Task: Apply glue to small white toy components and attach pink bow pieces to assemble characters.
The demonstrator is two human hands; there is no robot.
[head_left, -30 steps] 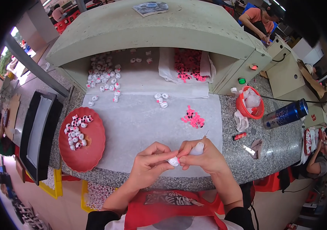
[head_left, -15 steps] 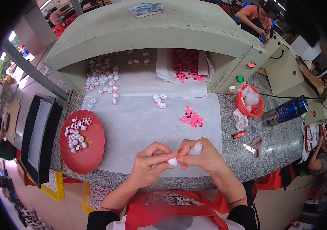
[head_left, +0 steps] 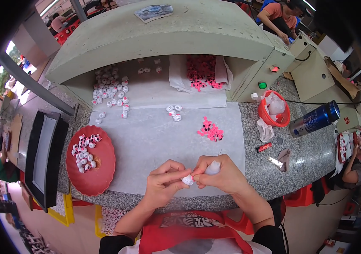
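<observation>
Fingertips of my left hand are drawn together around a small rounded white piece, just above the near edge of the white paper sheet; I seem to pinch it by its sides so that its right end stays free. At that end my right hand has its thumb and forefinger brought close, touching a bit of pink. The other fingers curl around a soft translucent white bottle with a thin needle tip, tucked there, I'd judge, so I needn't set it down.

Flat bright-pink pieces with dark spots lie loose beyond my right hand, probably for an easy reach. Four rounded white pieces sit grouped farther up the sheet. A scalloped round red plastic dish stands to my left, its pink-marked white pieces likely kept together by the rim. More pieces spread inside a grey-green metal cabinet, open toward me, perhaps to be sheltered.
</observation>
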